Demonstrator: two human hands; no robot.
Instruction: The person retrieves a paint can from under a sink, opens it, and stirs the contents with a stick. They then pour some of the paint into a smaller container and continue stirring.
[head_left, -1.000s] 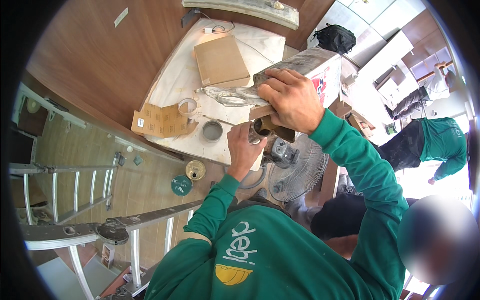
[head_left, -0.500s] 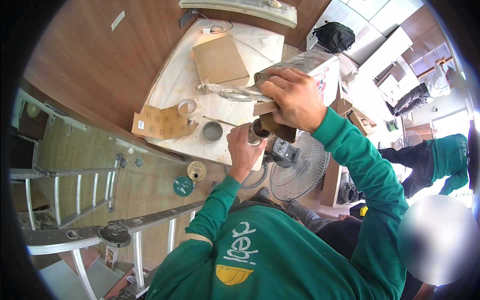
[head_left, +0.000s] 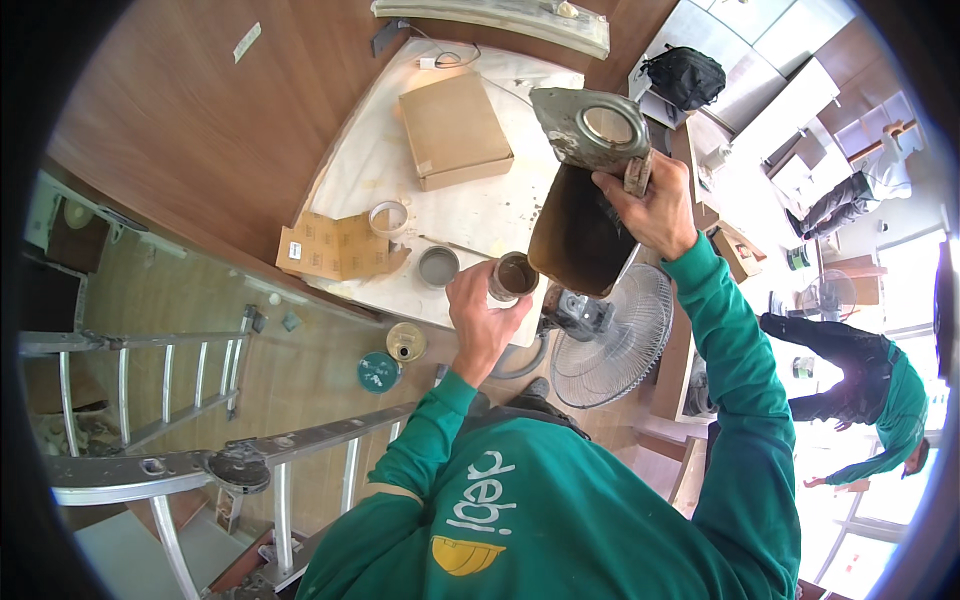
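Metal, dented and grimy: that's the big rectangular can [head_left: 590, 190] I've got up in my right hand [head_left: 655, 205], fingers clamped round its top corner by the round cap, body tipped so the lower edge hangs just above the small cup [head_left: 512, 277]. My left hand [head_left: 482, 315] is wrapped tight round that cup from below, holding it upright w/ the mouth open to the can.

Handling-wise, imo the can's the awkward bit. Stiff walls, prob heavy if there's much liquid left, and the outside looks smeared so it could be slick. One corner grip feels sketchy; a hold lower on the side would steady it better. Cup is light and rigid, easy to crush-grip, but whatever's in it looks dark and would slosh.

Below me there's a pale worktop [head_left: 470, 215], stained, w/ a closed cardboard box [head_left: 455, 130], a flattened carton [head_left: 335, 248], a grey round lid or tin [head_left: 438, 266] and a roll of tape [head_left: 388, 217]. Wood floor around it, a floor fan [head_left: 610, 350] right beside the cup, ladder [head_left: 180, 380] on my left, another person [head_left: 870, 380] bending over well off to the right.
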